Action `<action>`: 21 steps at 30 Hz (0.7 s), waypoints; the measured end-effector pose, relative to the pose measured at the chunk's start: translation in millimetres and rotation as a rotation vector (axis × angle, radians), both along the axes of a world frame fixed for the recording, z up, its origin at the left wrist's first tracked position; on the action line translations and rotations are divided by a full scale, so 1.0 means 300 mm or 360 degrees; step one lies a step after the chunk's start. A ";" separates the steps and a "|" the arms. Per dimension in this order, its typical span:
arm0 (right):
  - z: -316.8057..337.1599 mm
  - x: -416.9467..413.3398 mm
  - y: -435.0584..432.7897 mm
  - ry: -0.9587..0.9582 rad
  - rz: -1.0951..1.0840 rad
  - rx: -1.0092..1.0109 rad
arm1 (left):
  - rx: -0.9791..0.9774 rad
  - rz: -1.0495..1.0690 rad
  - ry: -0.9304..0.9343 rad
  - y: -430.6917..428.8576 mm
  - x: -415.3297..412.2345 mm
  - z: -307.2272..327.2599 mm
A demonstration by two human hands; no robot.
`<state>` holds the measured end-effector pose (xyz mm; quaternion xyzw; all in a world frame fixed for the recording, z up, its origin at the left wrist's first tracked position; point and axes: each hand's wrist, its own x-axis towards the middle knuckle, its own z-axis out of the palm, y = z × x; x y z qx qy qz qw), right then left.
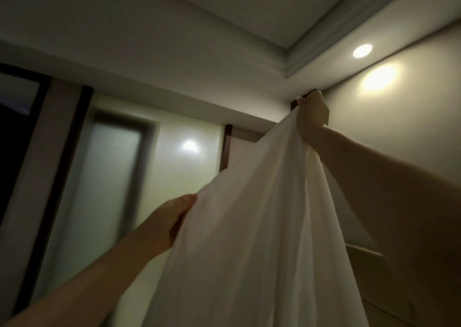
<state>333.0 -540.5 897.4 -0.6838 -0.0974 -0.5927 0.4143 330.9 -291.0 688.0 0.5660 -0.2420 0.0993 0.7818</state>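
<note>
A person's right hand [313,116] grips a white bedsheet [252,227] raised near the ceiling while the left hand [174,220] pinches its lower edge, apparently mid-shake; next likely calls for spreading it flat.

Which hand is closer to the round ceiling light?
Right. The right hand grips the white sheet below and left of the ceiling light; the left hand holds the sheet's edge much lower, farther left.
</note>
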 end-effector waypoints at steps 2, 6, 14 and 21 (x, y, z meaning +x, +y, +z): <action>-0.030 0.027 -0.018 0.0088 -0.0074 -0.0027 | 0.0186 0.0209 -0.0146 0.035 0.021 0.018; -0.107 0.071 -0.082 0.0201 -0.0202 0.0023 | 0.0538 0.0122 -0.0274 0.128 0.033 0.058; -0.237 0.123 -0.213 0.0415 -0.0189 0.0138 | 0.0705 0.0022 -0.0243 0.121 0.064 0.037; -0.558 0.067 -0.146 0.1088 0.0665 -0.0163 | 0.1053 0.0481 -0.0517 0.021 0.045 -0.031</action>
